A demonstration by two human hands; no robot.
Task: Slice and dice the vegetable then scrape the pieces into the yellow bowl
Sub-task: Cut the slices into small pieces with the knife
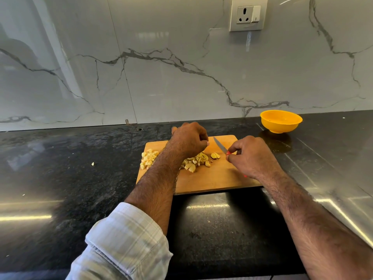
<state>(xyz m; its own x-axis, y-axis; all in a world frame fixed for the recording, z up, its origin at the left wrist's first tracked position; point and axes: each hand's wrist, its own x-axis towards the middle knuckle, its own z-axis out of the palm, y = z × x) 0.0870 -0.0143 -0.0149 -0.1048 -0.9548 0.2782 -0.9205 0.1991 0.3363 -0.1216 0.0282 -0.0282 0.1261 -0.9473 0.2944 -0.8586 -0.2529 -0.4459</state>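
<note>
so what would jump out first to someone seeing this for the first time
Probably the yellow bowl, bright against the dark counter at the back right. Next, the wooden cutting board in the centre with pale diced vegetable pieces, where the right hand holds a red-handled knife.

We see our right hand gripping the red-handled knife over the wooden cutting board. Our left hand, fingers curled, hovers above the diced vegetable pieces. The yellow bowl stands well apart on the dark counter.
</note>
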